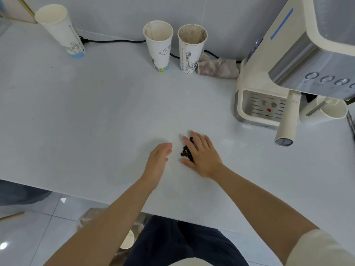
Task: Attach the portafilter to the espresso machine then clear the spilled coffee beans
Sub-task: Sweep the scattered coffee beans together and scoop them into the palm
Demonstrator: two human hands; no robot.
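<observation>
A small cluster of dark coffee beans [185, 151] lies on the white counter [96, 121], pressed against the fingers of my right hand [201, 154], which rests flat and open on the surface just right of them. My left hand [158, 160] stands on its edge a little left of the beans, fingers together, holding nothing. At the right stands the cream espresso machine [288, 73]. The portafilter sits under its brew head, cream handle [286, 123] pointing toward me.
Three tall paper cups stand along the back wall, one far left [61, 31], two [159, 47] [190, 48] in the middle. A crumpled cloth [217, 68] lies beside the machine. A black cable [115, 41] runs along the wall. The counter's front edge [76, 194] is near.
</observation>
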